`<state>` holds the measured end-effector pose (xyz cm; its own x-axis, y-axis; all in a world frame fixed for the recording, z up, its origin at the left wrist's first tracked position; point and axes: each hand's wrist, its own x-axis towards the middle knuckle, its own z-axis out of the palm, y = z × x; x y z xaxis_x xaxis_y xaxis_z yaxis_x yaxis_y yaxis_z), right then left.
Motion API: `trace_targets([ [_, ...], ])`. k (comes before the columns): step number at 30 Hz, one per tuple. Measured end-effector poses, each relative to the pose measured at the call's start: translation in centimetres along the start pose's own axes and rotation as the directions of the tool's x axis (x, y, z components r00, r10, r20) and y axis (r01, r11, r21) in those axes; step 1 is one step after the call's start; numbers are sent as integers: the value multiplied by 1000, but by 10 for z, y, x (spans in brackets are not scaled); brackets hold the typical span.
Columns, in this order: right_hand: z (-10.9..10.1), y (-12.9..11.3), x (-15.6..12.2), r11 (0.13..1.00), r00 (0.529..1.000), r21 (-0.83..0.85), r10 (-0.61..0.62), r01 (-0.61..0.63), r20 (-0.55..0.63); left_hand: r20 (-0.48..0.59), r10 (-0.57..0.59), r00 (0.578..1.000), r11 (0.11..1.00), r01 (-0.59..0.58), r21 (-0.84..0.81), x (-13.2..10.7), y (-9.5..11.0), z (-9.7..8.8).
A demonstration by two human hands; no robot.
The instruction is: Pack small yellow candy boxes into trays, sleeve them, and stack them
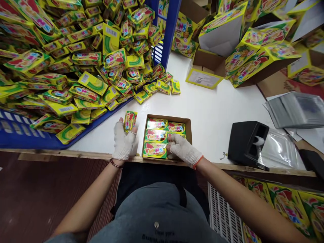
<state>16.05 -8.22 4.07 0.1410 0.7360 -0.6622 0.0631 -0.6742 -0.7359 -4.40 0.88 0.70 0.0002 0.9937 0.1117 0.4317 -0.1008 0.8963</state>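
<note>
My left hand (123,141), in a white glove with bare fingertips, holds a small yellow-green TWINS box (130,120) upright between thumb and fingers, left of an open carton. This brown-walled carton (191,130) lies at the table's front edge, with rows of TWINS boxes (155,150) inside. Over its right side reaches my gloved right hand (183,148), fingers curled down among the boxes at the middle and lower right. The palm and fingers hide whatever they grip there.
A blue crate (172,33) heaped with small boxes stands at the left, several (163,87) spilled beside it. Behind are open display cartons (206,72). At the right stand a black tape dispenser (243,143) and stacked clear plastic pieces (296,109). A white basket (222,206) sits below.
</note>
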Motion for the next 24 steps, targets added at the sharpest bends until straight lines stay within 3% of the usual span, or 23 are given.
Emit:
trace_targets([
  [2,5,-6,-6,997,998,61,54,-53,-16,28,217,976,968,-219,121,-3,1,-9],
  [5,8,-16,-13,999,996,0,53,-53,-75,199,464,863,864,-491,115,-18,15,-14],
  [7,3,-23,-17,996,995,-68,57,-62,-76,337,549,765,800,-598,53,-25,31,-13],
  [10,-16,-31,-22,992,995,-78,101,-101,-5,520,625,582,716,-693,-84,-26,55,-11],
  [12,-31,-36,-27,996,994,-8,85,-85,70,611,608,507,714,-686,-141,-22,68,-10],
  [14,-44,-39,-34,993,987,111,9,-27,158,660,551,511,775,-608,-176,-21,78,-10],
  [16,-50,-42,-41,976,973,203,-123,82,197,661,453,597,880,-418,-226,-22,86,-12],
  [18,-49,-44,-45,943,945,171,-307,286,113,663,283,693,946,-90,-310,-25,91,-13],
  [19,-47,-45,-46,904,907,109,-420,414,39,681,182,709,928,104,-357,-26,92,-14],
  [21,-42,-46,-45,773,769,-46,-634,632,-85,736,28,676,783,443,-437,-29,92,-15],
  [23,-35,-45,-40,648,634,-161,-762,745,-133,776,-34,630,606,631,-486,-32,89,-14],
  [24,-32,-44,-38,609,593,-195,-793,769,-139,787,-44,615,535,680,-501,-33,88,-14],
])
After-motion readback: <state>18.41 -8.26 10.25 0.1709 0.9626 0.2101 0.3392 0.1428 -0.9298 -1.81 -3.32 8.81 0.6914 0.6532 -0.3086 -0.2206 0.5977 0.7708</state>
